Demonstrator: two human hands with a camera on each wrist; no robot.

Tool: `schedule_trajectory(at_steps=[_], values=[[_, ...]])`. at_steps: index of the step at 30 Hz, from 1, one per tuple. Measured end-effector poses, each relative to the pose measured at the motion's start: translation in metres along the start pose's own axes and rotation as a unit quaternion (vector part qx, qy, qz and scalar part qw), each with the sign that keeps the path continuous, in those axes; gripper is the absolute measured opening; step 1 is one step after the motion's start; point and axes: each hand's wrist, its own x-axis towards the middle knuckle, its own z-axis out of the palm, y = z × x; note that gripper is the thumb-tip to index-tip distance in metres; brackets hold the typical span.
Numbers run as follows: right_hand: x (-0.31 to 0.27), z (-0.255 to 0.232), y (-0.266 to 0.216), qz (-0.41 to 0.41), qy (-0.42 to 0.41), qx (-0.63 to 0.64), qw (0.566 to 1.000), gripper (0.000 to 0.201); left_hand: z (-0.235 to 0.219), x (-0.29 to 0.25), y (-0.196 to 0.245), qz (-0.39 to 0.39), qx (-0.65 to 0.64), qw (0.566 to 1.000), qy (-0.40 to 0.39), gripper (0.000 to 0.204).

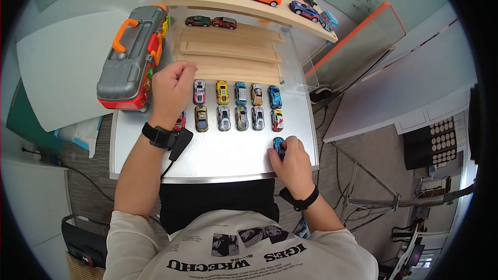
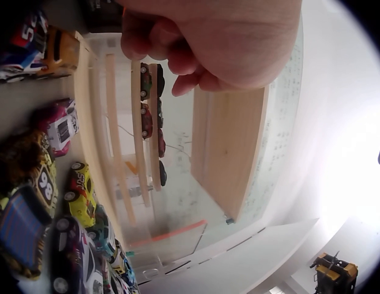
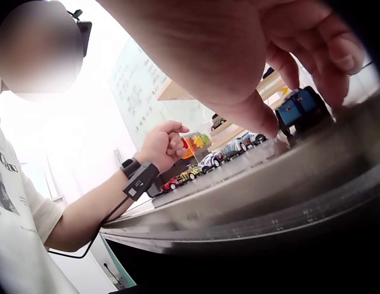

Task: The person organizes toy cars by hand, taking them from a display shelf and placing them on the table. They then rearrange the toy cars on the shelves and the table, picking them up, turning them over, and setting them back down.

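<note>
My right hand (image 1: 294, 162) is at the front right of the metal table, with a small blue toy car (image 1: 279, 146) between its thumb and fingers. In the right wrist view the thumb (image 3: 260, 116) lies along one side of the blue car (image 3: 299, 110), whose wheels are close to the tabletop. My left hand (image 1: 174, 91) hovers over the table's left part, left of the parked cars, its fingers loosely curled with nothing visible in them. Beneath its wrist sits a red toy car (image 1: 180, 121), partly hidden. Two rows of toy cars, including a yellow one (image 1: 222, 92), stand mid-table.
Behind the rows rises a wooden tiered shelf (image 1: 228, 52) with a dark green car (image 1: 197, 21) and a dark red car (image 1: 224, 23). An upper shelf board (image 1: 187, 0) carries more cars and figures. A grey toolbox (image 1: 124, 67) with orange handle stands left. The table's front edge (image 1: 223, 179) is nearest me.
</note>
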Motion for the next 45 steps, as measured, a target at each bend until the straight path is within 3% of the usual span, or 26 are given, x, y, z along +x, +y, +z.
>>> schedule_trajectory(at_steps=[5,19,29,32,34,35,36,38,39,41,45], values=[[-0.005,-0.008,-0.003,0.015,-0.038,-0.013,0.999,0.034,-0.001,0.0,0.001,-0.023,0.008,1.0,-0.015,0.021],[0.007,0.002,0.008,-0.027,-0.007,-0.001,1.0,0.032,-0.003,0.001,-0.003,-0.025,0.018,0.999,-0.022,0.022],[0.012,-0.007,0.007,-0.001,-0.023,0.017,1.0,0.034,-0.002,0.002,-0.002,-0.016,0.024,0.999,-0.016,0.021],[0.022,-0.012,0.016,0.009,0.018,0.016,1.0,0.029,-0.002,0.002,-0.003,-0.016,0.021,1.0,-0.014,0.021],[0.042,-0.02,0.026,0.04,0.042,0.126,0.99,0.025,-0.002,0.001,-0.004,-0.014,0.017,1.0,-0.013,0.021],[0.054,-0.007,0.047,0.081,0.05,0.241,0.966,0.024,-0.002,0.001,-0.004,-0.019,0.018,1.0,-0.017,0.022],[0.067,-0.02,0.038,0.131,0.012,0.357,0.925,0.02,-0.002,0.002,-0.003,-0.023,0.019,0.999,-0.021,0.022],[0.093,-0.026,0.053,0.126,-0.021,0.525,0.841,0.021,-0.002,0.002,0.001,-0.036,0.03,0.999,-0.027,0.023],[0.105,-0.025,0.06,0.125,-0.018,0.526,0.841,0.021,-0.003,0.001,0.003,-0.053,0.041,0.997,-0.03,0.023],[0.126,-0.017,0.075,0.05,-0.027,0.704,0.708,0.024,-0.003,0.002,0.003,-0.054,0.042,0.997,-0.031,0.023],[0.149,0.01,0.095,-0.004,-0.04,0.744,0.667,0.025,-0.003,0.002,-0.001,-0.04,0.036,0.998,-0.021,0.023]])
